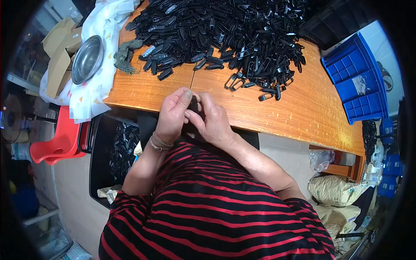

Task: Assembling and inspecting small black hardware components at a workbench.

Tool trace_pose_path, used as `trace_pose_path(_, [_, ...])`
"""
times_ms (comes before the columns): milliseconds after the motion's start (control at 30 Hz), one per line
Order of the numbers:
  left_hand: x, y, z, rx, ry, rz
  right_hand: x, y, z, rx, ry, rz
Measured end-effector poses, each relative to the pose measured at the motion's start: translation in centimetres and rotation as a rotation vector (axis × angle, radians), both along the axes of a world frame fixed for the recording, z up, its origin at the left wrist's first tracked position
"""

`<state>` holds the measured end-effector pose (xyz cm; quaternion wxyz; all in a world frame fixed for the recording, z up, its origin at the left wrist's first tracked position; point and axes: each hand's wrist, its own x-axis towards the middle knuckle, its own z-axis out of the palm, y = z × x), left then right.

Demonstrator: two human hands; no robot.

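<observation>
My left hand (170, 115) and my right hand (215, 121) meet at the near edge of the wooden table, in front of my chest. Both are closed, thumbs and fingers pinched around a small black plastic piece (194, 104). Most of that piece is hidden by the fingers, so its exact shape does not show. Beyond the hands lies a large heap of black plastic clip-like parts (216, 34). A few loop-shaped black pieces (234, 82) lie at its near edge.
A crumpled grey-green cloth (125, 56) and a metal bowl (88, 60) on a patterned sheet are at the left. A blue plastic crate (357, 78) stands at the right. Below left, a black bin (102, 164) holds more black parts, beside a red chair (60, 141).
</observation>
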<state>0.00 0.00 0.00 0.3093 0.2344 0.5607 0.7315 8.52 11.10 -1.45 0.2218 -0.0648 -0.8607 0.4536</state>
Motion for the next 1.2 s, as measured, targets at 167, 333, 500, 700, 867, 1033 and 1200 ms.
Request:
trace_pose_path(167, [-0.8,-3.5,-0.9,-0.165,0.226,0.023,0.2,0.2,0.9,0.005,-0.157,0.220])
trace_pose_path(333, [-4.9,-14.8,0.7,-0.976,0.661,-0.134,0.5,6.5,2.0,0.409,0.036,0.080])
trace_pose_path(500, [-5.8,-16.2,1.2,-0.924,0.913,0.297,-0.3,10.7,2.8,0.761,-0.124,-0.058])
trace_pose_path(700, [-6.7,-4.5,0.7,-0.694,1.147,0.441,-1.5,10.6,2.0,0.890,-0.240,-0.079])
trace_pose_path(867, [-8.9,-1.6,-1.8,-0.831,1.331,0.569,-2.5,10.1,1.5,0.881,-0.060,-0.054])
trace_pose_path(1033, [-8.2,-1.0,-1.3,-0.831,1.249,0.514,-3.3,9.2,1.6,0.764,0.111,0.003])
trace_pose_path(1200, [-6.1,-0.5,0.0,-0.759,0.799,0.368,-3.2,7.1,2.8,0.440,0.055,0.031])
